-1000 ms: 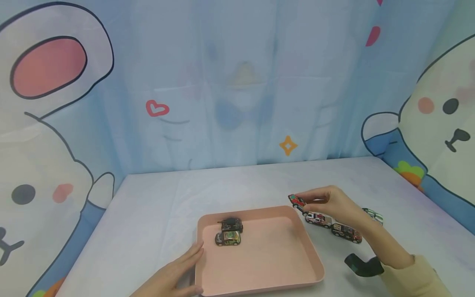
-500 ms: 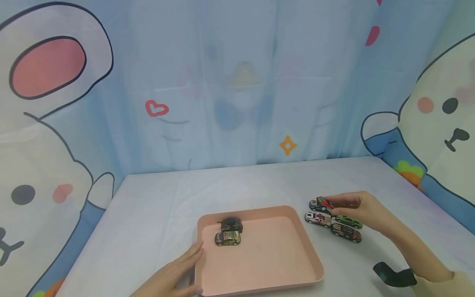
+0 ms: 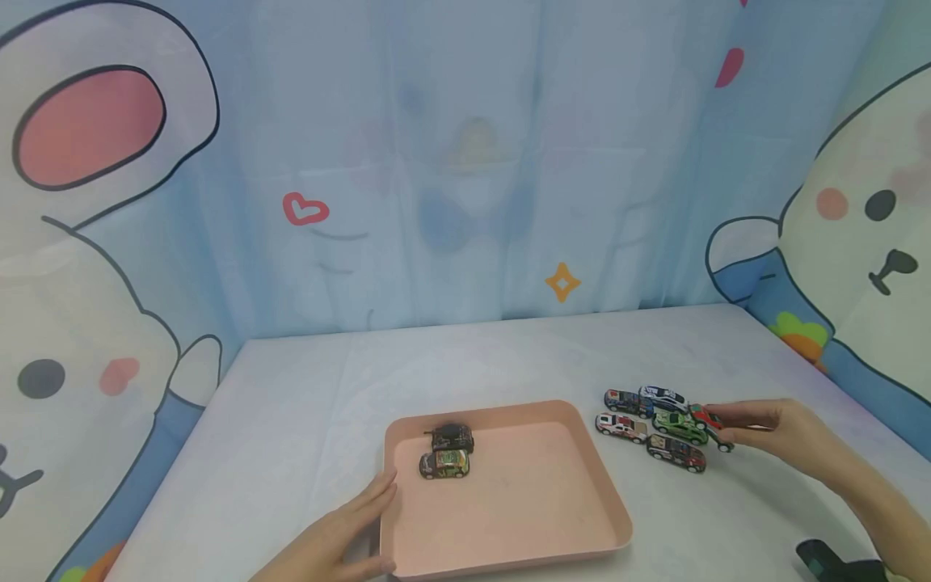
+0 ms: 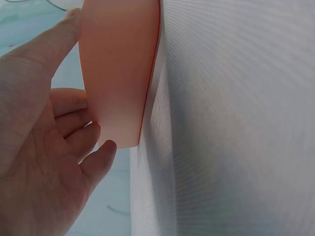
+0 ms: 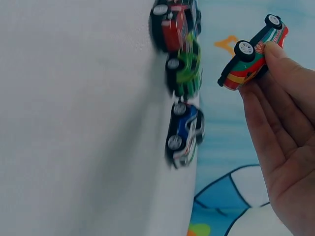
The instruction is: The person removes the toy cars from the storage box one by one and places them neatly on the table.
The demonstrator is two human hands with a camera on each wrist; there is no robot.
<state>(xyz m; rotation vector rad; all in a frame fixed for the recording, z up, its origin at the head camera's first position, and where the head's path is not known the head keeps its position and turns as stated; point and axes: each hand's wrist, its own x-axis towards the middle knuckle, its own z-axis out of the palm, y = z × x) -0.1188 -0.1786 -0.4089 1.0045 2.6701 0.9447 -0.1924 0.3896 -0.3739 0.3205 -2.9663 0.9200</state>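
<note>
A red and green toy car (image 5: 253, 56) is pinched between the thumb and fingers of my right hand (image 3: 796, 436), held above the white tabletop. Close beside it stand a green toy car (image 3: 680, 427), a white and blue toy car (image 3: 663, 398), a dark toy car with red trim (image 3: 676, 453), a white and red toy car (image 3: 621, 427) and a dark blue toy car (image 3: 627, 402). With fairly straight fingers, my left hand (image 3: 338, 525) touches the left wall of a pink tray (image 3: 502, 558); the left wrist view shows its fingertips against the tray's outer side (image 4: 115, 73).
Inside the tray, at its upper left, sit a black toy car (image 3: 452, 437) and a yellow-green patterned toy car (image 3: 444, 464). A blue printed curtain (image 3: 465, 162) hangs behind the white table (image 3: 276, 420).
My right hand has carried the red and green car rightward from near the tray's corner to the right side of the car group. The left hand stays at the tray.
</note>
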